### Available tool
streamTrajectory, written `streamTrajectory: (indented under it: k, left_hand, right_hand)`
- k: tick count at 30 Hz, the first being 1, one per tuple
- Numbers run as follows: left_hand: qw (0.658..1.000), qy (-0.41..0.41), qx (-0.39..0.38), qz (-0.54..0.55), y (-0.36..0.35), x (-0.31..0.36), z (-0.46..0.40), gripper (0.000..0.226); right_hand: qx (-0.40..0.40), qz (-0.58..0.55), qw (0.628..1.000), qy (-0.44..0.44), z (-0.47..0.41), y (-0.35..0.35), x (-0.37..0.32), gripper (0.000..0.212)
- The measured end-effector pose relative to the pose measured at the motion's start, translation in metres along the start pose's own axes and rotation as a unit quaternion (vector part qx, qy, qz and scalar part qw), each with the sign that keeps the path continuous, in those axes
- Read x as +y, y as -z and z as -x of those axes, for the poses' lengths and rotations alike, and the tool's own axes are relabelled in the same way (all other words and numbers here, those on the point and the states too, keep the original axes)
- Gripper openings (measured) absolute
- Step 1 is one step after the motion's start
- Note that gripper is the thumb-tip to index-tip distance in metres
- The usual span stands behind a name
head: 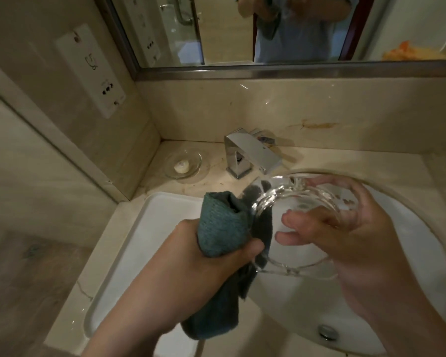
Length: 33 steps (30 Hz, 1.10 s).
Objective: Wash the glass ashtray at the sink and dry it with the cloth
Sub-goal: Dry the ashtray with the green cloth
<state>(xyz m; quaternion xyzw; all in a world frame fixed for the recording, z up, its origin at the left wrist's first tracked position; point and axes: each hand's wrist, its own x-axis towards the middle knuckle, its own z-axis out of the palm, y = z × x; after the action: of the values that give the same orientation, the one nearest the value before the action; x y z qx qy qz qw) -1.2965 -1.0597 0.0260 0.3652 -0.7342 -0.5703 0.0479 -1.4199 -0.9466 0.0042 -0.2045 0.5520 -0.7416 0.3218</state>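
- Counter: pale polished stone, wrapping round behind and beside both hands.
- Sink: smooth white oval bowl directly beneath the right hand, metal drain at its near edge.
- Tray: white, rounded rectangle, under and left of the left hand.
- Tap: square chrome block, beyond both hands.
- Cloth: soft teal weave, bunched; left hand closed round it, pressed to the ashtray's left rim.
- Ashtray: thick clear glass, round, notched rim; likely heavy, rigid, slippery if wet, breakable over hard stone. Right hand cupped under its far side, fingers through the bowl; best held by the rim.
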Motion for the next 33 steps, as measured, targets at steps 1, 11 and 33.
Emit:
streamTrajectory:
  k: [1,11,33]
  left_hand:
    - [1.0,-0.001,-0.007,-0.007,0.0,-0.001,-0.001,0.042]
    - [0.971,-0.085,0.224,0.018,-0.04,-0.025,-0.003,0.028]
    - [0.907,-0.337,0.007,-0.253,-0.017,-0.02,-0.014,0.077]
  right_hand:
    - [-0.003,0.003,1.0,0.01,0.001,-0.001,0.0,0.039]
    - [0.074,0.05,0.995,0.053,0.0,-0.011,0.009,0.04]
    - [-0.023,0.123,0.992,0.023,-0.001,-0.013,-0.005,0.048]
